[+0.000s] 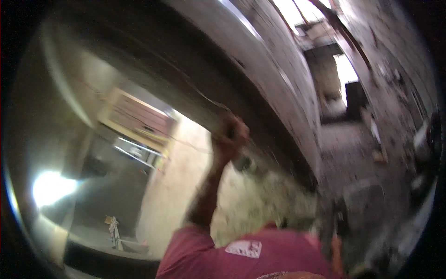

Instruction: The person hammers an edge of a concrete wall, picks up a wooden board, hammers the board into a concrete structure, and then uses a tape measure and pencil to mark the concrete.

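My left arm rises from a maroon sleeve point(186, 244), and my left hand point(233, 136) is up against the lower edge of a long dark beam-like band point(241, 100). Its fingers look curled, but motion blurs them. A thin pale line point(203, 94), maybe a wire or a crack, runs along the band to the fingers; what they hold is hidden. Just below the hand sits a small roundish grey-green thing point(244, 163), too blurred to name. At lower right, a blurred skin-coloured strip point(336, 251) appears to be my right hand or forearm, near a dark upright object point(341, 221).
A bright light point(53, 188) glares at left. Beyond the dark band are a brown slatted panel point(139, 116), a pale ladder-like frame point(135, 152) and a stained yellowish wall point(181, 181). On the right, a passage leads to a doorway point(332, 86), with a dark pole point(346, 35) slanting above.
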`<act>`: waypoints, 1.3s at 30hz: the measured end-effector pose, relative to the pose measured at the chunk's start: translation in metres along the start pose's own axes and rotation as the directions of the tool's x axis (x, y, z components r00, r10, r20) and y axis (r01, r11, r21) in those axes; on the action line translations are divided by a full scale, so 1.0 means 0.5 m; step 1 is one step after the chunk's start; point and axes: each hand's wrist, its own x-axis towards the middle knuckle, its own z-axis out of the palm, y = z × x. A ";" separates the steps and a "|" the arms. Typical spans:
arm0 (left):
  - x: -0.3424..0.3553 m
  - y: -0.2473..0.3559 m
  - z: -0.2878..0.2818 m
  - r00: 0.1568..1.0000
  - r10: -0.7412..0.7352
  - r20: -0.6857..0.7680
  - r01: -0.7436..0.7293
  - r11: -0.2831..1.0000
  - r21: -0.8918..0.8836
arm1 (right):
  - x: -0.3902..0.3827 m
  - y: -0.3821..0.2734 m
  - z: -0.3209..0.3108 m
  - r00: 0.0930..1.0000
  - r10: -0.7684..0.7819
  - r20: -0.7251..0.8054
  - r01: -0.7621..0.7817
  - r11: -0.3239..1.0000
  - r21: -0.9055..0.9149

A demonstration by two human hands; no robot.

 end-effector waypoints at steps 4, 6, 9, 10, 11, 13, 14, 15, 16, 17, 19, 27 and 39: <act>0.009 -0.014 -0.026 0.985 0.082 -0.152 -0.092 0.994 -0.060 | -0.010 0.022 0.043 0.990 -0.063 -0.125 0.030 0.966 -0.257; 0.029 -0.044 0.010 0.990 0.042 -0.137 -0.062 0.987 -0.151 | 0.052 0.165 -0.002 0.980 -0.146 -0.136 0.112 0.966 -0.232; -0.016 -0.033 -0.030 0.990 0.010 -0.140 0.001 0.997 0.075 | -0.036 0.093 0.034 0.995 -0.038 -0.090 0.016 0.973 -0.229; -0.023 -0.025 -0.026 0.992 -0.035 -0.121 0.044 0.996 0.077 | -0.047 0.112 0.016 0.993 0.081 -0.089 -0.099 0.970 -0.221; -0.025 -0.029 -0.022 0.991 -0.048 -0.124 0.055 0.997 0.057 | -0.056 0.134 0.004 0.990 0.091 -0.108 -0.114 0.967 -0.228; -0.019 -0.031 -0.032 0.991 0.131 -0.041 -0.099 0.887 0.451 | -0.070 0.153 0.004 0.991 0.077 -0.110 -0.099 0.974 -0.205; -0.026 -0.026 -0.028 0.992 0.117 -0.049 -0.082 0.891 0.447 | -0.085 0.153 0.002 0.990 0.082 -0.116 -0.106 0.970 -0.219; -0.028 -0.017 -0.017 0.998 0.047 -0.049 -0.024 0.917 0.399 | -0.100 0.149 0.010 0.985 0.114 -0.132 -0.135 0.977 -0.163; -0.030 -0.005 -0.028 0.999 -0.021 -0.050 0.038 0.930 0.366 | -0.116 0.132 0.024 0.981 0.138 -0.133 -0.153 0.982 -0.111; -0.019 -0.014 -0.022 0.998 -0.023 -0.054 0.040 0.938 0.345 | -0.108 0.139 0.016 0.978 0.143 -0.154 -0.161 0.981 -0.110; 0.018 -0.019 -0.006 0.987 0.149 0.059 -0.160 0.931 0.329 | -0.055 0.199 -0.013 0.981 0.126 -0.148 -0.169 0.927 -0.333; -0.014 0.022 -0.086 0.958 0.202 0.203 -0.275 0.849 0.452 | -0.045 0.024 0.013 0.970 -0.232 -0.077 0.152 0.821 -0.550; -0.066 -0.024 -0.060 0.856 0.389 0.340 -0.516 0.616 0.595 | -0.097 -0.285 0.052 0.955 -0.187 -0.229 0.089 0.920 -0.382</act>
